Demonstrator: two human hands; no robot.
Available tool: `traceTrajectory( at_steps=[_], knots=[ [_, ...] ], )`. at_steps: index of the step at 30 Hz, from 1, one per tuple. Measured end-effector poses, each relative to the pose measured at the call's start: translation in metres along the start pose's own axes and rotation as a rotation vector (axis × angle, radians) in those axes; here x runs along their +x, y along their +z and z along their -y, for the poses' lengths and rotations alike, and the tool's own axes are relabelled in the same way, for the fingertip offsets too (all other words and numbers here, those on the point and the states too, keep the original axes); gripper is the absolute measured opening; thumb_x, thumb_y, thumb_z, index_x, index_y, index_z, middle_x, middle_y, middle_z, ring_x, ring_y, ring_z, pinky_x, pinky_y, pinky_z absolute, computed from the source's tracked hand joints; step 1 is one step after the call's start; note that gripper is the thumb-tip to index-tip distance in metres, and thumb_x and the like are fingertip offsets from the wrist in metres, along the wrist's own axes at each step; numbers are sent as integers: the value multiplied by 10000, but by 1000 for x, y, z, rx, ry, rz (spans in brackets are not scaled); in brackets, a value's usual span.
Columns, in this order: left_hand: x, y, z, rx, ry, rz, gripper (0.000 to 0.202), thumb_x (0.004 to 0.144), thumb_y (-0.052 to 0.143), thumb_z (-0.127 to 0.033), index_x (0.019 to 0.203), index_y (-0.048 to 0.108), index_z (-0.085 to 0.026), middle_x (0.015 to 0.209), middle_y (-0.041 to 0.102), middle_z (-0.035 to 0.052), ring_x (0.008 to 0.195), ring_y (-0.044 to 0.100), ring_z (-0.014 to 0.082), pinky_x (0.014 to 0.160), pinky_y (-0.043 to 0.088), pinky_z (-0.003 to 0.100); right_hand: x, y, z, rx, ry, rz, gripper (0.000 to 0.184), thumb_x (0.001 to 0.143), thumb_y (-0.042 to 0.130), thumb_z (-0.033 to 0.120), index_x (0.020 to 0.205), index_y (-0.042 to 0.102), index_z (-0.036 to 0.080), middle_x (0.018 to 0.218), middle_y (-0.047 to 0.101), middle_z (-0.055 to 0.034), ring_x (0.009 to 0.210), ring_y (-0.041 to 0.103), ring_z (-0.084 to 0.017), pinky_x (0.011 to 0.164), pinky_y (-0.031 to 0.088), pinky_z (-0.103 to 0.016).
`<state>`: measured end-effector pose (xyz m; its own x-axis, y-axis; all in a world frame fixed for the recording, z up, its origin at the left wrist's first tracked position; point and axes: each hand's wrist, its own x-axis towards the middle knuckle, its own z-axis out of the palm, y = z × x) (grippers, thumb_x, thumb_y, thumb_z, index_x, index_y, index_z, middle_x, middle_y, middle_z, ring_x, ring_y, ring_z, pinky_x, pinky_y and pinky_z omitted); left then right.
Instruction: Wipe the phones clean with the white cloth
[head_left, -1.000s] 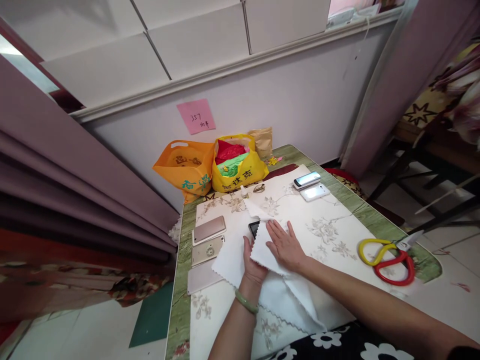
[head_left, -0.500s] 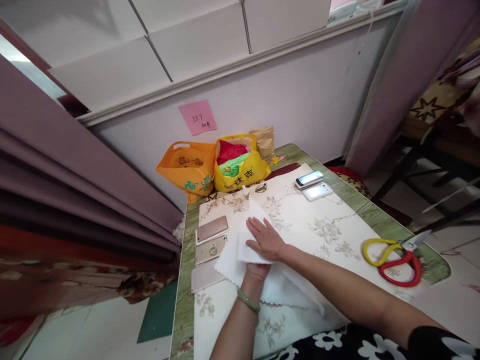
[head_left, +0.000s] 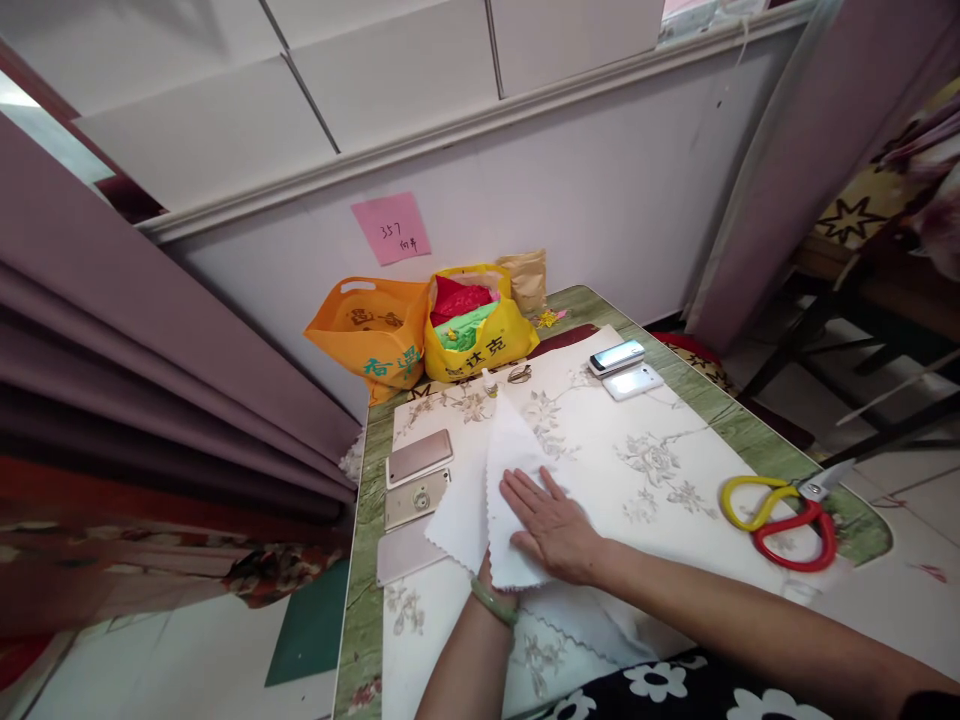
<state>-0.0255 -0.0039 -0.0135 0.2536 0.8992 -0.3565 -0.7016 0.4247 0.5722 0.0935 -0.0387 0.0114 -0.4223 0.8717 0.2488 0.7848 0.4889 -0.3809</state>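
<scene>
A white cloth with zigzag edges [head_left: 517,440] lies partly folded over the near middle of the table. On top of it rests my right hand [head_left: 551,525], flat, its fingers stretched out and pointing forward. Only the wrist and heel of my left hand [head_left: 495,585] show, with a green bangle [head_left: 493,603] round the wrist. Cloth covers that hand's fingers, so their grip is hidden, as is anything lying between the two hands. Left of the cloth are a rose-coloured phone [head_left: 420,455], a gold phone with a ring [head_left: 417,499] and a pale phone [head_left: 409,553].
Big scissors with yellow and red handles [head_left: 791,515] lie at the right edge. Two more phones, one dark-edged [head_left: 616,357] and one white [head_left: 634,384], are at the back right. An orange bag [head_left: 367,335], a yellow bag [head_left: 480,345] and a small bottle [head_left: 490,383] stand at the back.
My right hand has slid back towards me along the cloth. More of the cloth's far point shows, and my left hand is now further covered by the cloth.
</scene>
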Motion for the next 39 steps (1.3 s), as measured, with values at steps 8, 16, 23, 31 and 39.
traceTrajectory(
  at_steps=[8, 16, 23, 31, 39],
  knots=[
    [16, 6, 3, -62, 13, -70, 444, 942, 320, -455, 1259, 608, -337, 1427, 513, -13, 1394, 362, 207, 1116, 340, 381, 60, -1, -19, 79, 74, 78, 710, 986, 218, 568, 1531, 176, 116, 1587, 164, -101, 1472, 120, -224, 1195, 90, -458],
    [20, 9, 1, -200, -165, 181, 475, 961, 334, -409, 1334, 553, -215, 1433, 507, 45, 1404, 338, 191, 1169, 238, 336, 33, -3, -32, 80, 334, 53, 723, 974, 260, 553, 1535, 155, 108, 1592, 118, -105, 1477, 83, -252, 1177, -7, -531],
    [19, 5, -4, -170, -253, 295, 547, 946, 320, -531, 1283, 592, -197, 1358, 579, 64, 1393, 359, 231, 1191, 149, 405, -14, -33, -47, 354, 430, -182, 571, 964, 314, 556, 1410, 440, 223, 1448, 476, -83, 1394, 342, -266, 1145, 216, -523],
    [18, 6, -3, -208, -248, 221, 483, 947, 354, -508, 1171, 659, -208, 1143, 710, 41, 1194, 579, 210, 1159, 267, 377, -103, -54, -11, 166, 713, -2, 522, 724, 657, 633, 1055, 519, 253, 796, 657, 17, 629, 609, -176, 578, 411, -281],
    [16, 6, 1, -99, -146, 67, 467, 953, 317, -445, 1101, 681, -194, 1054, 735, 59, 1157, 605, 257, 1045, 429, 410, -122, -47, 10, -93, 438, 13, 164, 902, 417, 216, 1045, 497, 216, 863, 658, -20, 679, 621, -175, 596, 367, -284]
  ],
)
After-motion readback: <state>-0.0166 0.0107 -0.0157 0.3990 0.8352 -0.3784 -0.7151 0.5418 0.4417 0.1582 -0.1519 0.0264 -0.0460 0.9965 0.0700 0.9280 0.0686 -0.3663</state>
